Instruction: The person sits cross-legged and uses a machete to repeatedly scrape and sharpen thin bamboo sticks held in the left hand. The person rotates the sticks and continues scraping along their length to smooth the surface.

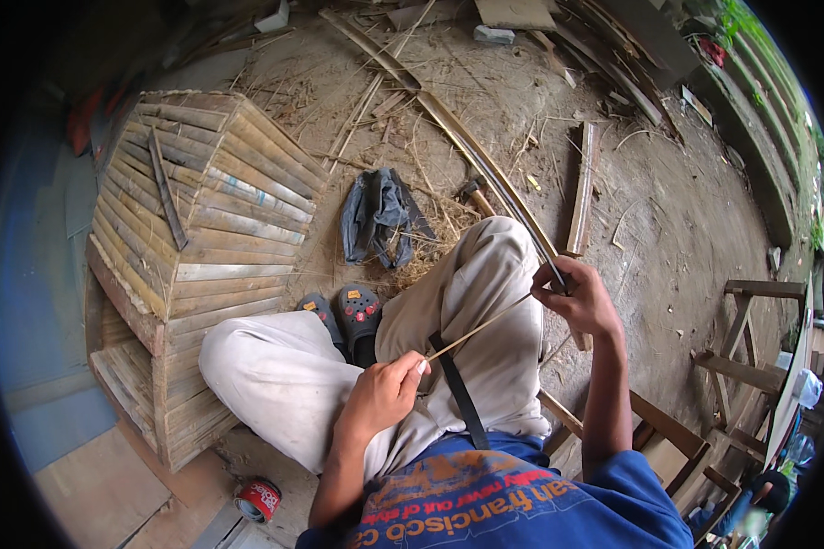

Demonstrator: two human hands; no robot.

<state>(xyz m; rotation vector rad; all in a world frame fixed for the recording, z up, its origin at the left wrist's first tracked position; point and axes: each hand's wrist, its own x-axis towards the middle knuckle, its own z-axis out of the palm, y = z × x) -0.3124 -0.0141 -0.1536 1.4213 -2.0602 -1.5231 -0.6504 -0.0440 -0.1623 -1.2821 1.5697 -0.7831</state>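
My left hand (383, 395) is closed on one end of a thin bamboo strip (478, 329), with the thumb pressed along it. The strip slants up across my lap to my right hand (580, 298), which is closed around a narrow dark blade-like tool (557, 274). The fingers partly hide this tool, so its full shape is unclear. A long split bamboo pole (467, 142) runs from the far ground to beside my right hand; whether the hand touches it, I cannot tell. A black strap (460, 392) hangs over my pale trousers between the hands.
A bamboo-slat structure (238, 220) stands at left, and a red can (258, 500) near its foot. Ahead lie a dark cloth (377, 218), a hammer (476, 194) and bamboo shavings. A plank (580, 192) lies to the right, with wooden frames (751, 366) farther over.
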